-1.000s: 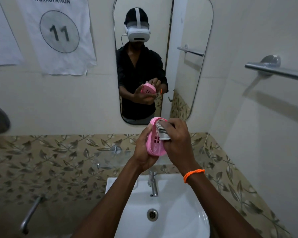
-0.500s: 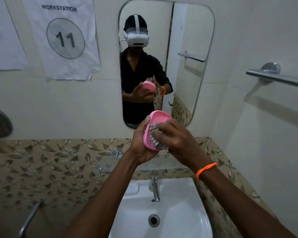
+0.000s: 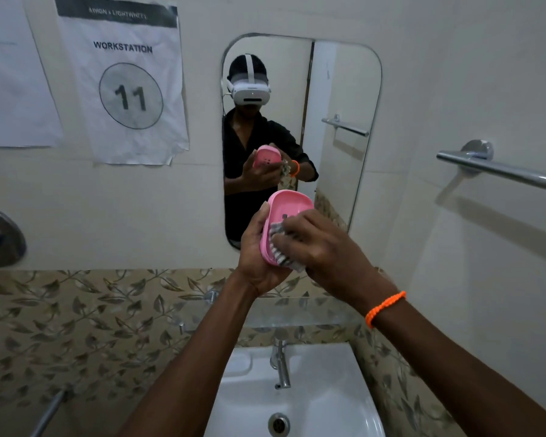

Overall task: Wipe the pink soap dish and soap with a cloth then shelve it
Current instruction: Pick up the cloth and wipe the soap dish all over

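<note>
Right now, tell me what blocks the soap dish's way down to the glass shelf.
Nothing visible blocks it. The pink soap dish, held in both hands, is above the glass shelf, whose visible part looks bare. The left forearm hides some of it.

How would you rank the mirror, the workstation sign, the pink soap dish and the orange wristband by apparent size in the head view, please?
1. Mirror
2. Workstation sign, somewhat smaller
3. Pink soap dish, though it is nearer the camera and partly covered
4. Orange wristband

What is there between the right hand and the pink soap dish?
A grey striped cloth, pressed by the right hand against the soap dish, as the head view shows.
</note>
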